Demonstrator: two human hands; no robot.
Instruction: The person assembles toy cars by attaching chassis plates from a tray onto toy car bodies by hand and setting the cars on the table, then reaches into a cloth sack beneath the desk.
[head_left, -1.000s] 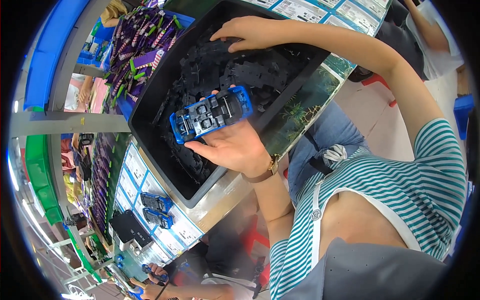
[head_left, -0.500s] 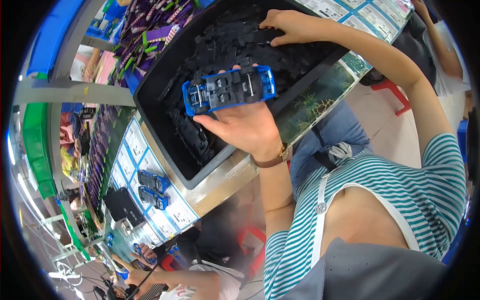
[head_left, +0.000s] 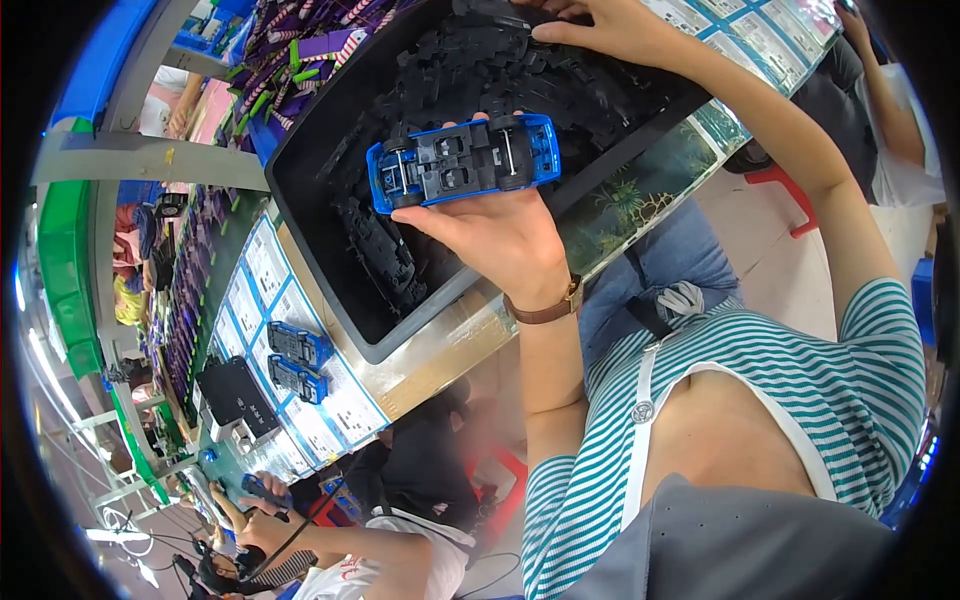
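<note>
My left hand, with a brown-strapped watch at its wrist, holds a blue toy car upside down over the bin. The thumb lies along the car's near edge and fingertips show past its far edge. Its black underside, axles and wheels face up. My right hand is at the far side of the black bin, above a heap of black plastic parts. Its thumb and fingers are apart, next to a dark part; the top edge of the picture cuts off some fingers.
Two blue-and-black car pieces lie on the label-covered table left of the bin, beside a black box. Purple striped items are piled beyond. A co-worker's hand is at lower left. A red stool stands at the right.
My right hand has moved up toward the top edge over the parts. My left hand has raised the car slightly and levelled it.
</note>
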